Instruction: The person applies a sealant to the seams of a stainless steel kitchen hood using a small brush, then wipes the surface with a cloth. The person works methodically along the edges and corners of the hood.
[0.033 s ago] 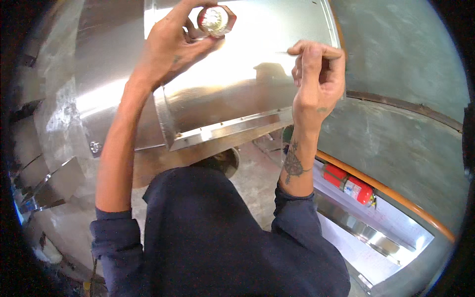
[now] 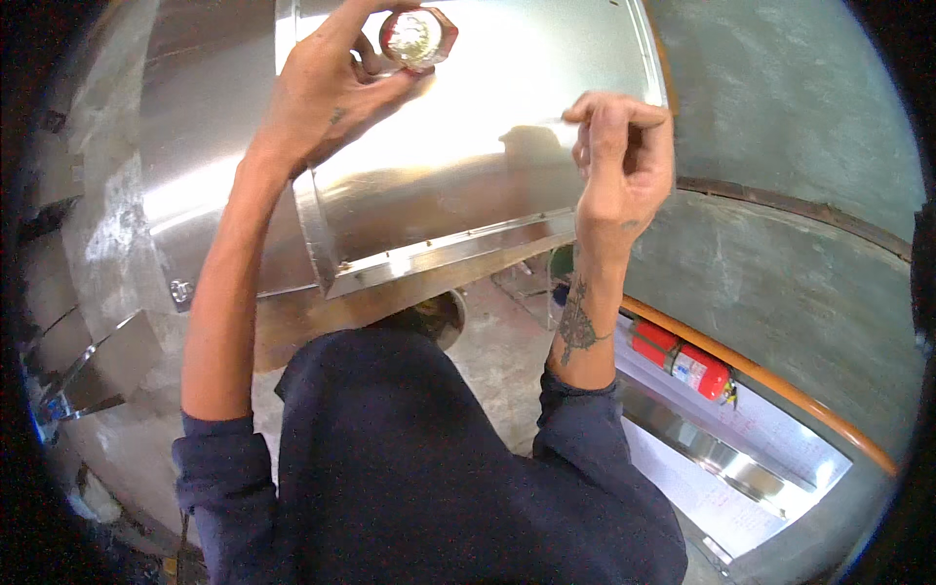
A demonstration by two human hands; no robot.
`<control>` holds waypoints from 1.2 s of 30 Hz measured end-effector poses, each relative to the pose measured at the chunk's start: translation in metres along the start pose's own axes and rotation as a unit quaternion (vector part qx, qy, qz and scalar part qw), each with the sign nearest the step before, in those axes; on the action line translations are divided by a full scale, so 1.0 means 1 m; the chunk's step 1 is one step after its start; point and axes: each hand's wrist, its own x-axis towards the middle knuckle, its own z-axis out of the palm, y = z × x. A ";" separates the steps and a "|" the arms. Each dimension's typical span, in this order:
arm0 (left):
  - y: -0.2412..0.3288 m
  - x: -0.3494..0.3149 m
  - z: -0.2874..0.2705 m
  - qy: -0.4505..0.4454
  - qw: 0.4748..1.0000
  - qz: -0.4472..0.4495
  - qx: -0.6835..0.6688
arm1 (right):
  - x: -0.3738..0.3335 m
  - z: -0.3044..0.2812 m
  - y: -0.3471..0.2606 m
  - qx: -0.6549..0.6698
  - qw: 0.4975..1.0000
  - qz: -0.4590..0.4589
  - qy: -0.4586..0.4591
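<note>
My left hand [image 2: 327, 93] is closed around a small round container [image 2: 413, 39] with red on its side and a rough whitish top; I cannot tell its exact kind. It is held above a shiny sheet-metal surface [image 2: 390, 185], near the top of the view. Off to the right, my right hand [image 2: 629, 146] hovers over the same metal with its fingers curled and pinched together. Whatever is in that pinch, if anything, is too small or hidden to make out. The two hands are well apart.
A raised metal lip [image 2: 448, 251] with small fasteners runs along the near side, above a wooden edge [image 2: 292, 341]. At the lower right, a red fire extinguisher [image 2: 682, 361] lies by an orange-brown rail [image 2: 780, 390] and white sheets [image 2: 731, 517]. Grey-green wall [image 2: 799, 253] stands right.
The whole view has shifted slightly. My right hand is a little lower over the metal. My left hand keeps its hold on the container.
</note>
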 end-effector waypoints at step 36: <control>-0.009 0.007 0.007 0.020 0.998 0.047 0.025 | -0.043 -0.060 0.042 -0.081 0.980 0.095 -0.158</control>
